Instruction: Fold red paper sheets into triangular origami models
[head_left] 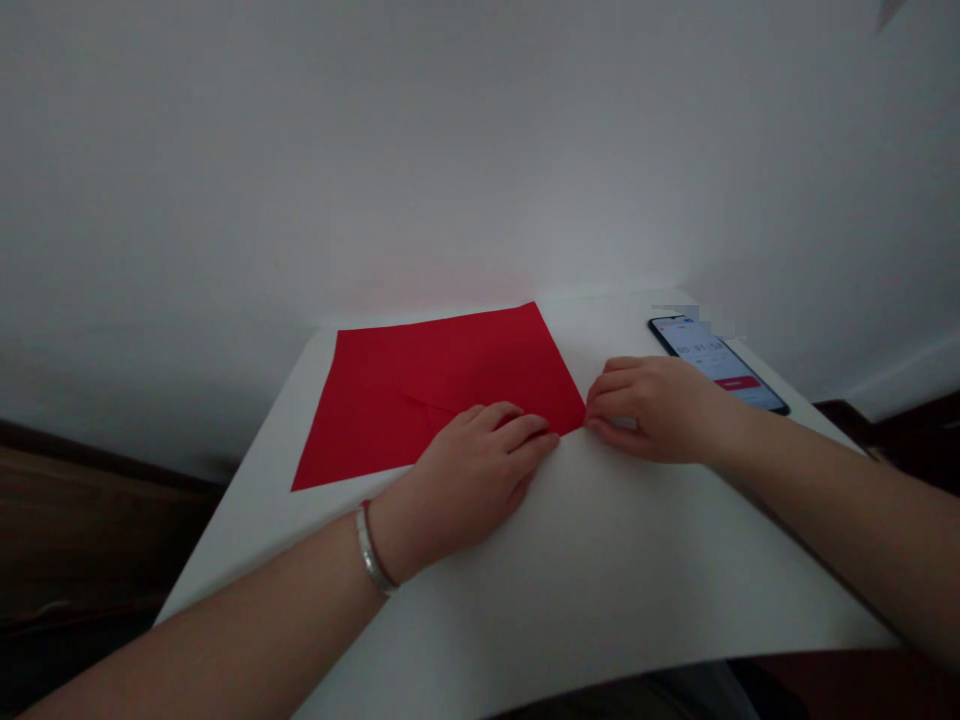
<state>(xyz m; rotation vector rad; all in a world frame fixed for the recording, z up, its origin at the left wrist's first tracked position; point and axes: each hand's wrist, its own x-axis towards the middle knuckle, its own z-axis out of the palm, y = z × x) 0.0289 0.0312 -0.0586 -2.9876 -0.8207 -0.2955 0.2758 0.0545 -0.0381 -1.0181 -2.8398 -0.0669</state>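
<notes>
A red sheet of paper [420, 390] lies flat on a white table [600, 560], with a faint crease across its middle. My left hand [465, 480] rests on the sheet's near edge, fingers stretched out flat and pressing the paper down. A silver bracelet [369, 552] circles that wrist. My right hand [652, 405] is at the sheet's near right corner, its fingertips curled together in a pinch at the corner tip.
A phone [716, 362] with a lit screen lies on the table to the right, just beyond my right hand. A white wall [480, 150] stands behind the table. Dark floor shows at the left and right sides.
</notes>
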